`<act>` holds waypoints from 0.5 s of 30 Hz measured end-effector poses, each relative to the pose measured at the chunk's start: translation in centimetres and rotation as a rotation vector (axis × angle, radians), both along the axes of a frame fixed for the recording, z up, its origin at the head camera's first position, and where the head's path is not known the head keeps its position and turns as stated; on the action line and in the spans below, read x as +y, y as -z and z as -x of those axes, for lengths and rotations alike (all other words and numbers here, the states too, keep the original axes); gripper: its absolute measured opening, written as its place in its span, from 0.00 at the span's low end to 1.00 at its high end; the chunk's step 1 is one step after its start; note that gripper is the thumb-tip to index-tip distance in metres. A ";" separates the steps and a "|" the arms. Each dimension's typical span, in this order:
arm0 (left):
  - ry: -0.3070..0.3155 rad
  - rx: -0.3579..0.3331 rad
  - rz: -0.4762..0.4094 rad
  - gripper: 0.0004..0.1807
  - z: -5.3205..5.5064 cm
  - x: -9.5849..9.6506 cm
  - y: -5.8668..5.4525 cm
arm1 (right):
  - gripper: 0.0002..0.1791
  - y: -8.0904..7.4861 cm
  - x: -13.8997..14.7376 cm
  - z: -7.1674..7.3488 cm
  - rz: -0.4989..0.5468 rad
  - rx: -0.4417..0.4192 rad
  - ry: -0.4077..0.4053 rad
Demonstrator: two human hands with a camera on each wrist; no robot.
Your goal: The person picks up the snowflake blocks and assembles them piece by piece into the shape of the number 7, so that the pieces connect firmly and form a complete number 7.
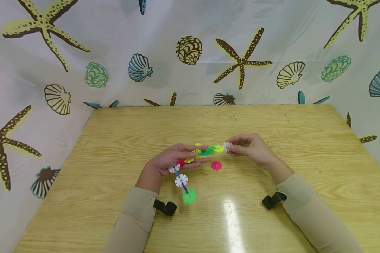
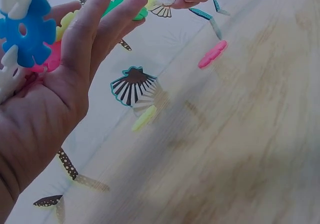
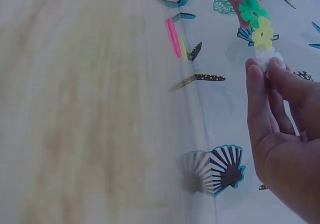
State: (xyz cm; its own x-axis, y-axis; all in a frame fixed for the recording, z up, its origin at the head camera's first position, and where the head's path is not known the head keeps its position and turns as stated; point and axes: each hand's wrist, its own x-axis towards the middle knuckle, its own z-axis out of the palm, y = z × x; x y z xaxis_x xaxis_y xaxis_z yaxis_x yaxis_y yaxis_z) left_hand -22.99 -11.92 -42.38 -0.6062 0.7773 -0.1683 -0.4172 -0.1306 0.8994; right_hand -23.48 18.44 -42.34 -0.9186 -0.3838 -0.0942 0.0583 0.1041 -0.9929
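A chain of notched plastic discs [image 1: 210, 150] in green, yellow, pink, white and blue runs across my left hand [image 1: 174, 158]. That hand holds it between thumb and fairly straight fingers. From the palm side the chain trails down past a blue disc [image 2: 27, 31] to a bright green disc [image 1: 189, 196]. My right hand [image 1: 253, 149] pinches a white notched disc [image 1: 227, 147] between thumb and fingertips, right at the edge of the yellow disc [image 3: 263, 33] on the chain's right end. The fingers partly cover the white disc.
Under the hands, a loose pink disc [image 1: 216, 165] lies on the wooden table [image 1: 114, 140]. A loose yellow disc [image 2: 144, 118] lies farther back, partly hidden by the left hand in the head view. Behind the table hangs a shell-and-starfish cloth [image 1: 164, 31].
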 end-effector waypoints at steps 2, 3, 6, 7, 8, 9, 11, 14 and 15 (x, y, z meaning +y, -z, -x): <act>0.000 0.000 -0.001 0.26 -0.1 0.1 0.0 | 0.18 0.0 0.1 0.0 0.002 0.009 -0.008; -0.001 -0.002 -0.001 0.26 -0.1 0.1 0.0 | 0.18 0.0 0.1 0.0 0.003 0.013 -0.008; -0.016 -0.010 0.002 0.24 -0.2 0.3 0.1 | 0.17 0.1 0.1 -0.1 0.009 0.022 -0.003; -0.020 -0.008 0.006 0.23 -0.2 0.4 0.1 | 0.17 0.1 0.1 -0.1 0.011 0.024 0.003; -0.022 -0.010 0.008 0.23 -0.2 0.4 0.2 | 0.17 0.1 0.1 -0.1 0.011 0.028 0.010; -0.029 -0.018 0.009 0.23 -0.2 0.4 0.2 | 0.17 0.0 0.1 -0.2 0.009 0.030 0.019; -0.029 -0.017 0.013 0.23 -0.3 0.5 0.3 | 0.16 -0.1 0.0 -0.4 0.016 0.033 0.033; -0.028 -0.010 0.015 0.25 -0.3 0.7 0.4 | 0.15 -0.3 -0.1 -0.7 0.015 0.048 0.052; -0.032 -0.009 0.016 0.25 -0.4 0.8 0.4 | 0.15 -0.4 -0.1 -0.7 0.014 0.052 0.055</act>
State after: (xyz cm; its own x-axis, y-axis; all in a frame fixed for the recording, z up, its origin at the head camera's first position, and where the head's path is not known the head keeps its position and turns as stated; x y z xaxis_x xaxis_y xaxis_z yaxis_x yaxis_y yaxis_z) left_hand -22.62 -11.11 -42.82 -0.6288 0.7550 -0.1860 -0.4211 -0.1295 0.8977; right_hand -22.77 18.38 -41.95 -0.9417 -0.3340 -0.0403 0.0114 0.0881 -0.9960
